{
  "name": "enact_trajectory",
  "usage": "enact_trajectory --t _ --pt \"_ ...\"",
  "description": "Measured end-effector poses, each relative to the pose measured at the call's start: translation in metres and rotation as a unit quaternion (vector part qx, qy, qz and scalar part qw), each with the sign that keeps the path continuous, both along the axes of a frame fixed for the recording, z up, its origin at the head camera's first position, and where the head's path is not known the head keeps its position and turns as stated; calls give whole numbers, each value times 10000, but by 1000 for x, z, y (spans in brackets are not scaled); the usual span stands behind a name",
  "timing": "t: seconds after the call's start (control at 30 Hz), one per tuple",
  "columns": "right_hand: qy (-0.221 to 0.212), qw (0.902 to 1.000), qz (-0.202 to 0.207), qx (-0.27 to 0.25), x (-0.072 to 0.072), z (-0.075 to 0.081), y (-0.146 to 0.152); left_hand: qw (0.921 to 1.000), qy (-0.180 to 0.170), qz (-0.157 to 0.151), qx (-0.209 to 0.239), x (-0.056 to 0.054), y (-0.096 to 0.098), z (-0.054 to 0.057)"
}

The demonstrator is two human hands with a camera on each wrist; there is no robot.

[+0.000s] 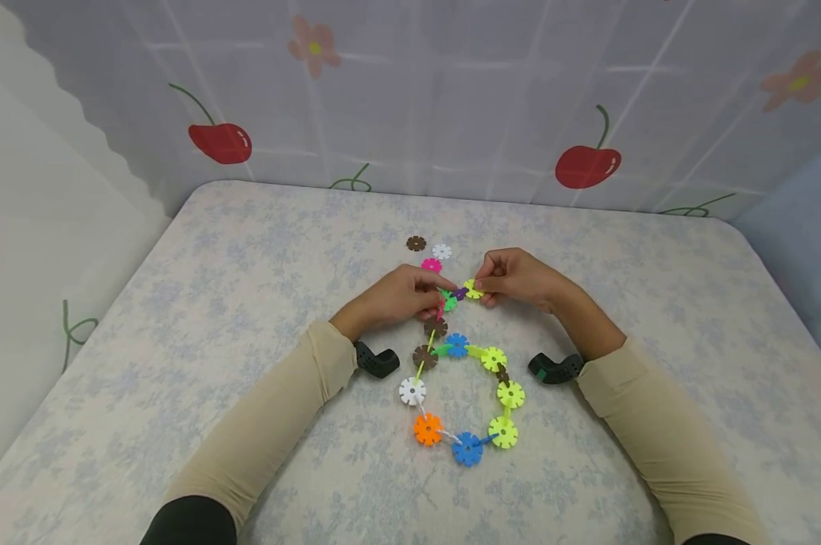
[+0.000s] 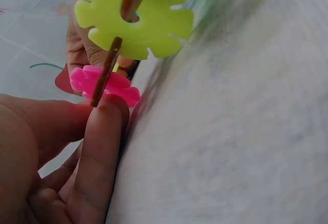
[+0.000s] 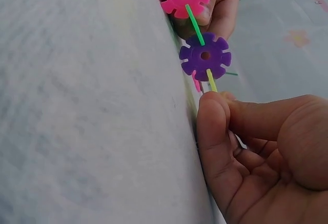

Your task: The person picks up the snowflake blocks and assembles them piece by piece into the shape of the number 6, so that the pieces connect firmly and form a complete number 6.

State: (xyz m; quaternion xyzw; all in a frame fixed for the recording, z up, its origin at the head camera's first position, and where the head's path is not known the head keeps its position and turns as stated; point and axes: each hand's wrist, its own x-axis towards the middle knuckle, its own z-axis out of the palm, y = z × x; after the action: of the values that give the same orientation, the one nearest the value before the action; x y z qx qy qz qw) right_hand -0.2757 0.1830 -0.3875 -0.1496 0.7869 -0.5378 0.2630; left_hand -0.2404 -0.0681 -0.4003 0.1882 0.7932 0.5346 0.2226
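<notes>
My left hand (image 1: 403, 294) pinches a pink notched disc (image 2: 105, 83) between thumb and forefinger. A green notched disc (image 1: 449, 301) joins that pink one to a purple notched disc (image 3: 205, 57). From the right, my right hand (image 1: 519, 278) pinches a yellow notched disc (image 1: 474, 289), whose edge sits at a slot of the purple disc. These discs form the far end of a chain. Toward me the chain passes brown discs (image 1: 436, 327) into a loop with a white disc (image 1: 412, 391), an orange disc (image 1: 427, 429), blue discs (image 1: 468, 449) and several yellow ones (image 1: 511, 394).
Beyond the hands lie a loose brown disc (image 1: 416, 243), a white disc (image 1: 442, 251) and a pink disc (image 1: 431, 265). The table (image 1: 247, 250) has a pale patterned cover. A curtain with cherries (image 1: 220, 143) hangs along its far edge.
</notes>
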Motion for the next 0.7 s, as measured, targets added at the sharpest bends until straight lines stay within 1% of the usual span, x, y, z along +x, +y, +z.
enact_trajectory --t 0.2,0.4,0.53,0.7 --pt "105 9997 -168 156 2 0 -3 9999 -32 107 3 0 0 1" --pt "102 9998 -144 137 3 1 -6 9999 -44 127 -30 0 1 2" --pt "20 9999 -59 103 2 1 -5 9999 26 84 -119 0 0 1" --pt "-57 9995 308 97 1 2 -1 9996 184 -16 -215 0 0 0"
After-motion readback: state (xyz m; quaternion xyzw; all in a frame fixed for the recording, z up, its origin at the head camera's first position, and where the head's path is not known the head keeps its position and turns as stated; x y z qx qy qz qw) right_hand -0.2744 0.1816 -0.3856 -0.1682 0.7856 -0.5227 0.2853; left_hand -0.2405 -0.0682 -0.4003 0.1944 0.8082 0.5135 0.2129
